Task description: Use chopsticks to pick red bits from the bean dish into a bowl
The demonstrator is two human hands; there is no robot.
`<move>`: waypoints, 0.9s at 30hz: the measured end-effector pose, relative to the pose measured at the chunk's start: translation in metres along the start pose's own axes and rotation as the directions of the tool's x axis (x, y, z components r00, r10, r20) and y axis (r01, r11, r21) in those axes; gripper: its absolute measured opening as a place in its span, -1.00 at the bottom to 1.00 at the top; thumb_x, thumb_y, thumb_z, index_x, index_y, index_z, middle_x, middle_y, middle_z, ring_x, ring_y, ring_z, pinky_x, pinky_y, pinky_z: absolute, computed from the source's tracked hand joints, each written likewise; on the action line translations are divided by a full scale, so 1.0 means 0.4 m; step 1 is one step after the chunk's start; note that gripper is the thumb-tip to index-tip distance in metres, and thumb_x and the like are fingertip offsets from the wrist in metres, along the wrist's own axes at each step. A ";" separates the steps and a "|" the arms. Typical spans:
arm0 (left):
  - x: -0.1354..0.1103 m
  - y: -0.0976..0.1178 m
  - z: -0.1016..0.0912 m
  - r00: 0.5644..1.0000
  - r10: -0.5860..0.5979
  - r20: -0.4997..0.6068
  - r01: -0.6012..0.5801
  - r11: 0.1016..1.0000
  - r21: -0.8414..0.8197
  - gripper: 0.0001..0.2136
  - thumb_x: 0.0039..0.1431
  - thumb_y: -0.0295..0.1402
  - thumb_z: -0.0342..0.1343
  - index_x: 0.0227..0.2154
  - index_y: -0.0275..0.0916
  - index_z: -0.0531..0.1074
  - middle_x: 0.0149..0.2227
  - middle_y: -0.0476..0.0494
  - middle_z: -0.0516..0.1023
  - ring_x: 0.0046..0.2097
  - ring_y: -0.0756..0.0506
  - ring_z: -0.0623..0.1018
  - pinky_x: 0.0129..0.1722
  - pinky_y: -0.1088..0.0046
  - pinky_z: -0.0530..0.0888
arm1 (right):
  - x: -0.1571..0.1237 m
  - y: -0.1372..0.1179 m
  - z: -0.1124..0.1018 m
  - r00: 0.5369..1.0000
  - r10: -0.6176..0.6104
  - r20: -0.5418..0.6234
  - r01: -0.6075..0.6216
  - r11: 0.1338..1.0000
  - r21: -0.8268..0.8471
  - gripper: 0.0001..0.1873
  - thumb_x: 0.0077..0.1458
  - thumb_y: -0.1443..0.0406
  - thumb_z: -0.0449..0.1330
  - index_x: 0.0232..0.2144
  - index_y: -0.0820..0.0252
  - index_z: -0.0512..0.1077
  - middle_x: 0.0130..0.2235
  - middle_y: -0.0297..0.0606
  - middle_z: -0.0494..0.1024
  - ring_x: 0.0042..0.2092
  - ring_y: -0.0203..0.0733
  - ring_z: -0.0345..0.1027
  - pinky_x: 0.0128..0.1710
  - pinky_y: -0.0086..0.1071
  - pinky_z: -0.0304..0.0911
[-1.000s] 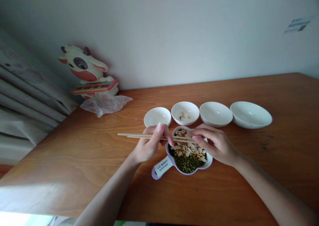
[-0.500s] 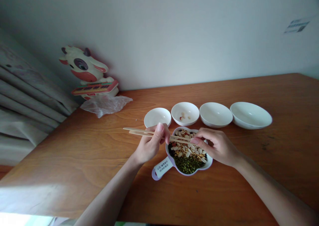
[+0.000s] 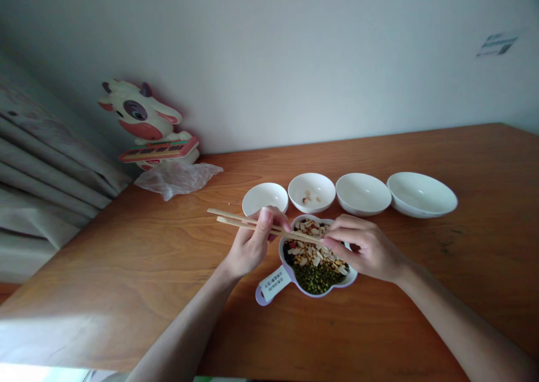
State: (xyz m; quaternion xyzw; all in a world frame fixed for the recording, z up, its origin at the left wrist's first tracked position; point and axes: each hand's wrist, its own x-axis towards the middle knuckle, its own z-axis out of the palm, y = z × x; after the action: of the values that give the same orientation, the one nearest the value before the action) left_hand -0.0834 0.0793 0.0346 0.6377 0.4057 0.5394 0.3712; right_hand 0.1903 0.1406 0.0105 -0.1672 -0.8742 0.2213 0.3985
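Chopsticks (image 3: 240, 219) pinched in the left hand (image 3: 252, 246) — tips over the lobed white dish (image 3: 287, 265) on the desk (image 3: 126, 258).
Right hand (image 3: 362, 247) curls at the rim — can't tell if it grips; peanuts (image 3: 311, 246) and mung beans (image 3: 315, 278) fill the dish.

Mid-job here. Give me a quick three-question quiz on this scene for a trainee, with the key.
1. Which hand holds the chopsticks, left or right?
2. True or false: the green beans and the pale kernels lie in the same lilac-rimmed dish.
3. How many white bowls stand in the row beyond that dish, and which one, counting from the left of the view, holds a few kernels?

Key: 1. The left hand. 2. True. 3. Four; the second.
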 end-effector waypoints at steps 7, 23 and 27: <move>-0.001 0.004 0.005 0.998 0.021 -0.061 -0.022 1.000 -0.003 -0.34 0.60 0.24 -0.11 -0.22 -0.23 0.62 -0.46 -0.07 0.47 -0.48 -0.03 0.34 -0.51 0.42 0.34 | -0.002 -0.002 -0.004 0.998 0.060 0.012 -0.061 0.997 0.055 -0.86 0.52 0.25 0.29 -0.13 0.06 0.67 -0.28 -0.30 0.71 -0.33 -0.22 0.55 -0.32 -0.35 0.49; 0.003 -0.001 -0.019 0.989 0.057 -0.137 -0.058 0.998 -0.007 -0.29 0.61 0.26 -0.22 -0.10 -0.19 0.66 -0.50 -0.04 0.32 -0.45 -0.09 0.32 -0.44 0.31 0.29 | -0.014 0.020 -0.021 0.990 0.141 0.016 -0.142 0.981 0.133 -0.80 0.48 0.26 0.34 0.06 0.05 0.74 -0.22 -0.26 0.81 -0.34 -0.21 0.66 -0.40 -0.38 0.54; 0.005 -0.003 -0.025 0.994 0.034 -0.108 -0.035 0.999 -0.010 -0.30 0.62 0.25 -0.18 -0.23 -0.21 0.65 -0.46 -0.09 0.41 -0.43 -0.07 0.34 -0.43 0.33 0.28 | -0.010 0.018 -0.024 0.988 0.152 -0.010 -0.150 0.982 0.118 -0.83 0.45 0.26 0.39 0.02 0.03 0.75 -0.21 -0.27 0.81 -0.34 -0.21 0.65 -0.41 -0.36 0.53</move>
State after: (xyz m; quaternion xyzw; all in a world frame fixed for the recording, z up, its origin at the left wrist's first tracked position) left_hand -0.0931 0.0818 0.0356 0.6123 0.4109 0.5819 0.3429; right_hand 0.2008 0.1472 0.0099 -0.2114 -0.8408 0.3001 0.3979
